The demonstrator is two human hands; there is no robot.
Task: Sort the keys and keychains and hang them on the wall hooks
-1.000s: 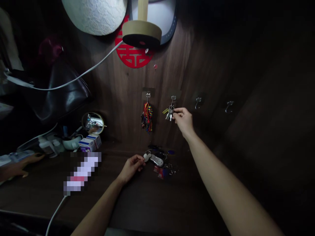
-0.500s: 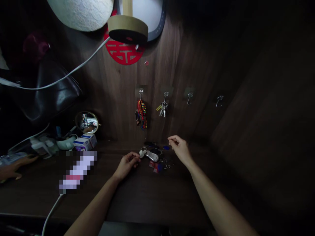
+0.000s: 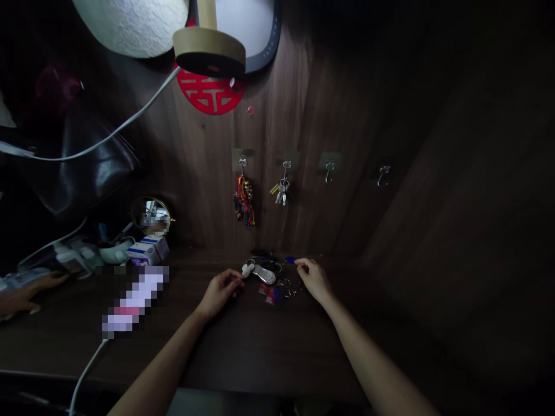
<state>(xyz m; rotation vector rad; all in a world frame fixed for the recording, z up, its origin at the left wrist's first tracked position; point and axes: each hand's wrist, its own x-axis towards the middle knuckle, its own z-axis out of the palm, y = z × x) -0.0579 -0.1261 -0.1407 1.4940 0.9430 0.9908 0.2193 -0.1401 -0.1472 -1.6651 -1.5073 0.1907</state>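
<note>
My left hand (image 3: pixel 222 290) has its fingers curled together, the tips at the edge of a white lobed key charm (image 3: pixel 248 270). That charm lies at the left of a pile of keys and key rings on the dark wooden surface. My right hand (image 3: pixel 315 281) pinches the edge of a small blue key tag (image 3: pixel 289 260) at the back right of the pile. Between the hands are a silver oval fob (image 3: pixel 264 275), red tags (image 3: pixel 266 293) and several small metal rings (image 3: pixel 289 287). Dark items behind the fob are hard to make out.
Wall hooks hold a colourful braided bunch (image 3: pixel 245 199) and a bunch of keys (image 3: pixel 282 190); two bare hooks (image 3: pixel 330 171) follow rightward. At left are a round mirror (image 3: pixel 151 215), small boxes (image 3: pixel 148 249), a white cable (image 3: pixel 87 367) and another person's hand (image 3: pixel 30 293). A lamp base (image 3: pixel 210 52) hangs into view above.
My right hand has come down to the blue key tag, its fingers now at the tag's edge. My left hand stays by the white charm. The whole view has shifted slightly.
</note>
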